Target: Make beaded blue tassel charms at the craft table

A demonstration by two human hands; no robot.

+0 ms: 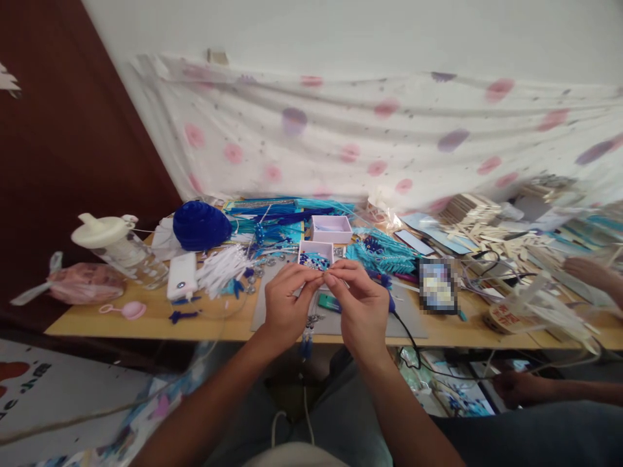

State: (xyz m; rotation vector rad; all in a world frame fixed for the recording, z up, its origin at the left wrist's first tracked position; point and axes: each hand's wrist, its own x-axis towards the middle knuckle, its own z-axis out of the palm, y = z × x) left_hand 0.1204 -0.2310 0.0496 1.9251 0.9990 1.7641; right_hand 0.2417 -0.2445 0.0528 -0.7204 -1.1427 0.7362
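My left hand and my right hand meet at the fingertips over the near side of the desk. Both are closed in a pinch, and what they pinch is too small to make out. Just beyond the fingertips is a small white box with blue, white and dark beads in it. Below and between the hands a silver charm with beads and blue tassels hangs at the desk edge; whether it joins what I pinch I cannot tell. A green lighter lies by my right hand, partly hidden.
Left stand a lidded bottle, a power bank, white tassels and a blue yarn ball. Behind is another white box. Right lie turquoise feathers, wooden sticks and another person's hand.
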